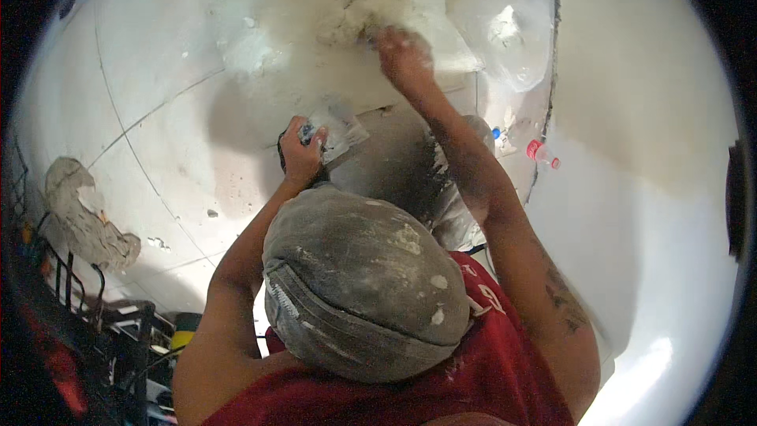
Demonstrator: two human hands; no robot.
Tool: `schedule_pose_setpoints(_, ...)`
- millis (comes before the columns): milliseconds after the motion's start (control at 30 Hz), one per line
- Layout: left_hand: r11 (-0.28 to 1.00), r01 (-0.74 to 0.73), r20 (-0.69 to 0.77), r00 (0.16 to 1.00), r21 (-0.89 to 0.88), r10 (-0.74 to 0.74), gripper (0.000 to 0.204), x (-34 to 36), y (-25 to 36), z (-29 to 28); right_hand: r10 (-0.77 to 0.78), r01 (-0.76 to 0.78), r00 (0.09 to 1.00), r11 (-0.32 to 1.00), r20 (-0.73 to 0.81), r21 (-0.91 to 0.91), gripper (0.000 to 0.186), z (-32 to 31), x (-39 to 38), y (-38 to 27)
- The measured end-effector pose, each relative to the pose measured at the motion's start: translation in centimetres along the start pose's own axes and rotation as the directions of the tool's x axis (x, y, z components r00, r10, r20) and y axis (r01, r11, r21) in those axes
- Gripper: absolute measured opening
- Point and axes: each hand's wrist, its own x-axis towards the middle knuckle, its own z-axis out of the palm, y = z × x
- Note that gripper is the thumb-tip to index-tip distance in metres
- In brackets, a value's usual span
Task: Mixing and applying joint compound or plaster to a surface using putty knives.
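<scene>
- Apparently clasping a flat tool [344, 132] in the left hand [301, 156], mid-frame.
- Reaching into the pale heap [344, 19], upper centre, with the right hand [404, 57]; too blurred to tell its grip.
- Probably partway worked: clumped centrally, left loosely smeared around.

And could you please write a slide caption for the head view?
Right hand at a pale heap, left hand holding a whitish object.
</scene>
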Motion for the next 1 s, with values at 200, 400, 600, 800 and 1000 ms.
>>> schedule_pose_setpoints(200,0.997,0.07,0.017,0.997,0.017,-0.07,0.022,-0.4,-1.4,-0.6,0.122,-0.224,0.94,0.926,0.319,0.304,0.014,-4.1,2.6,3.3)
schedule_pose_setpoints(400,0.999,-0.011,-0.038,0.999,0.031,0.012,0.021,-0.5,-3.7,-0.8,0.049,-0.092,0.98,0.971,0.19,0.222,0.014,-2.7,2.2,0.1)
schedule_pose_setpoints(600,0.996,-0.044,-0.021,0.999,0.073,0.045,0.021,0.1,1.4,0.2,0.222,-0.226,0.974,0.964,0.043,0.14,0.023,-0.9,0.0,1.7)
schedule_pose_setpoints(800,0.998,-0.005,-0.024,1.0,0.056,0.006,0.021,-0.2,0.0,-0.6,0.229,-0.318,0.918,0.914,0.325,0.254,0.015,-4.6,3.1,3.5)
schedule_pose_setpoints(1000,1.0,0.004,0.019,1.0,0.005,-0.004,0.02,0.1,1.3,-0.3,0.156,-0.214,0.953,0.953,0.258,0.215,0.016,-1.8,1.2,2.4)
